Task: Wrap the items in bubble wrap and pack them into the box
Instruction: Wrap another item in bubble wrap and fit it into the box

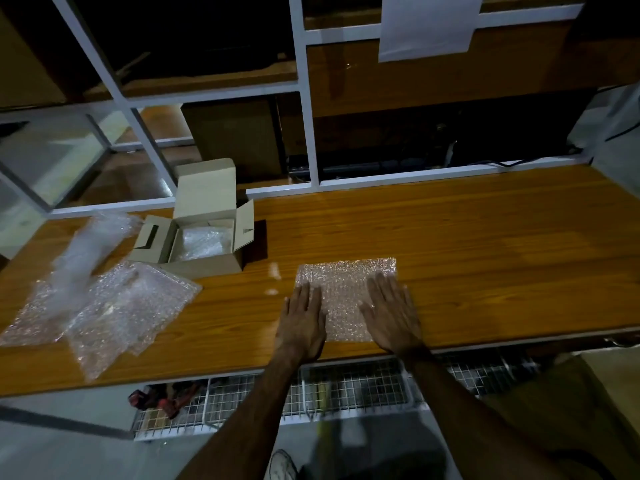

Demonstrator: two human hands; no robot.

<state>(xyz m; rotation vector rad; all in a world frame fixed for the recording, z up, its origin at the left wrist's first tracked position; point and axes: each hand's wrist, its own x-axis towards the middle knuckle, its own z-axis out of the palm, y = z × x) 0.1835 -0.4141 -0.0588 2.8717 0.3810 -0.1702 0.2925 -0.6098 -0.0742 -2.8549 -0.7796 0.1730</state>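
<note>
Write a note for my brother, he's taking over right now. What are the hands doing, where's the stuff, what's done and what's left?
Left hand: open, flat on the left edge of the sheet.
Right hand: open, flat on its right side.
Sheet: spread on the table, nothing on it yet.
Box: open, back left, bubble wrap already inside.
Spare wrap: piled at the far left.
Done: sheet laid out; something wrapped seems packed.
Left: wrap the next item, not in view, then box it.

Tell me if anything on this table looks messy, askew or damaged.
Nothing looks damaged. The only untidy spot is the loose pile of bubble wrap sheets at the table's left end, overlapping crookedly, one corner hanging over the front edge. The cardboard box stands open, wrap inside.
</note>
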